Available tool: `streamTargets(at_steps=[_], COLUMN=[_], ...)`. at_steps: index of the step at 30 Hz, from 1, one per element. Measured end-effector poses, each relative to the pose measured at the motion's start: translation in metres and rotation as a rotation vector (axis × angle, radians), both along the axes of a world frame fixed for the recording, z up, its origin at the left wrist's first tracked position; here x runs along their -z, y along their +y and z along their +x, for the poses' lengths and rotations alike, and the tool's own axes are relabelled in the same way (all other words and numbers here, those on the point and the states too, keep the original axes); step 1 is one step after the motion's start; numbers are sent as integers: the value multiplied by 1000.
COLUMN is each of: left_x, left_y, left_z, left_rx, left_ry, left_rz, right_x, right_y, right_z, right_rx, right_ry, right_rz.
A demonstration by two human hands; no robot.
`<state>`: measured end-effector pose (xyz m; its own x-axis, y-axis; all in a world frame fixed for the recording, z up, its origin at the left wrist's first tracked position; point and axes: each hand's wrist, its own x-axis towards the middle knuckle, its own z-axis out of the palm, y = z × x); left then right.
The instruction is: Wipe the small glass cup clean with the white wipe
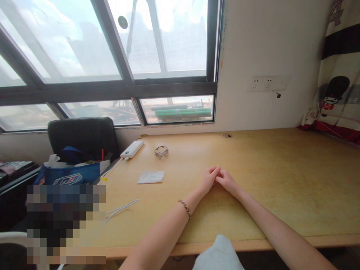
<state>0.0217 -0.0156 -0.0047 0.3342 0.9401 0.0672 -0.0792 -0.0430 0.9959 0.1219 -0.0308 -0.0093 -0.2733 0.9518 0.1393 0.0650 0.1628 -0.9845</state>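
My left hand point(210, 179) and my right hand point(227, 182) meet over the middle of the wooden desk point(281, 168), closed with their fingers touching. No object shows in either hand; the space between the palms is hidden. A braided bracelet point(185, 208) circles my left wrist. To the left of my hands lies a flat white packet point(151, 177). Farther back stands a small silvery openwork ring point(161, 152), shaped like a crown. Near the desk's left edge is a white power bank point(132, 149) with a white cable plugged in.
A white cable loop point(122, 206) lies at the desk's left side. Beyond that edge are a black chair point(81, 135) and a blue bag point(70, 174). Behind the desk are a window point(174, 88), wall sockets point(263, 84) and a patterned curtain point(340, 75). A pixelated patch covers the lower left.
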Motion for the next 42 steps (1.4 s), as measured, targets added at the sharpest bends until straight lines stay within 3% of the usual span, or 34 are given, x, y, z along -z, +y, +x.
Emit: streamTargets(at_steps=[42], left_x=[3], left_y=[1], left_z=[1], left_rx=[-17], left_ry=[-4], left_rz=[-39], right_x=[0], right_y=[0], right_z=[0], right_rx=[1], right_ry=[-5], right_rz=[4])
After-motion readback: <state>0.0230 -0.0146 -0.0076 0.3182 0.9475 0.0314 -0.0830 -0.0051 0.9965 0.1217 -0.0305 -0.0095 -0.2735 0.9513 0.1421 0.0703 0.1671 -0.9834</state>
